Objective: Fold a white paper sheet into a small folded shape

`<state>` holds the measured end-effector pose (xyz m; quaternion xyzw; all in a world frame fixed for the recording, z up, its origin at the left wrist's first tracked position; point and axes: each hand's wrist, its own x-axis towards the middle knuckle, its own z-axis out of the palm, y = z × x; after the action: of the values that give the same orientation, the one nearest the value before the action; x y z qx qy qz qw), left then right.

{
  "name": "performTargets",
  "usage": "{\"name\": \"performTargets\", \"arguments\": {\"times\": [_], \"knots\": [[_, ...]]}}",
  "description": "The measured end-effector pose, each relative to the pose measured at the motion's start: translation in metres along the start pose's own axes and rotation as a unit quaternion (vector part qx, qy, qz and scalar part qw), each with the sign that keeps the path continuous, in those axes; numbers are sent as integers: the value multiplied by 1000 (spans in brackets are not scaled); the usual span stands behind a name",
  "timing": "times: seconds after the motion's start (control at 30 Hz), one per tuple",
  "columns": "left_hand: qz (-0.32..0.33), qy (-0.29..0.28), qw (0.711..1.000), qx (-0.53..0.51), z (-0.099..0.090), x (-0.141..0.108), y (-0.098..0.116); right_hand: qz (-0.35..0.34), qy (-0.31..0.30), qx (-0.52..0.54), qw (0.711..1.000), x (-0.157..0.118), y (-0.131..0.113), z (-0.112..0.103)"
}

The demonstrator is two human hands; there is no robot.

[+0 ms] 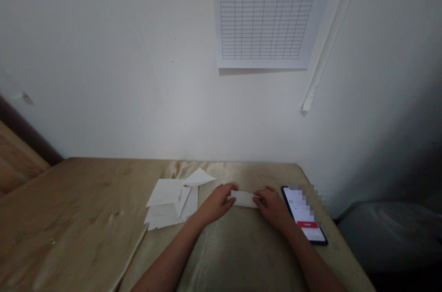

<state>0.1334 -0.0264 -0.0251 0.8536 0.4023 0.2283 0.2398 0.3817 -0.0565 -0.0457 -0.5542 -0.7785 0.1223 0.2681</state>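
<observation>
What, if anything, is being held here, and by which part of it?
A small, white, rectangular paper strip, held by its two ends: the left grip at its left end, the right grip at its right.

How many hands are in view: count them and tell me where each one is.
2. The left hand holds the left end of the white paper strip; the right hand holds its right end, near the phone. No others show.

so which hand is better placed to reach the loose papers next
Probably the left hand: it sits nearer the loose papers, while the right hand is over by the phone. Both hold the paper strip.
</observation>
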Motion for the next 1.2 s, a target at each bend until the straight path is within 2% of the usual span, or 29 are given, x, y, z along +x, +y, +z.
{"name": "performTargets", "arguments": {"times": [0.13,0.33,0.5,1.2], "knots": [[25,4,1000,5,3,1,-4,11,18,-9,1000,1,5,9],[78,-7,995,60,8,2,-21,16,38,-27,999,0,5,16],[92,-24,992,79,7,1,-30,7,27,-29,999,1,3,15],[69,-18,989,129,5,-1,-17,4,40,-50,998,4,1,14]]}}
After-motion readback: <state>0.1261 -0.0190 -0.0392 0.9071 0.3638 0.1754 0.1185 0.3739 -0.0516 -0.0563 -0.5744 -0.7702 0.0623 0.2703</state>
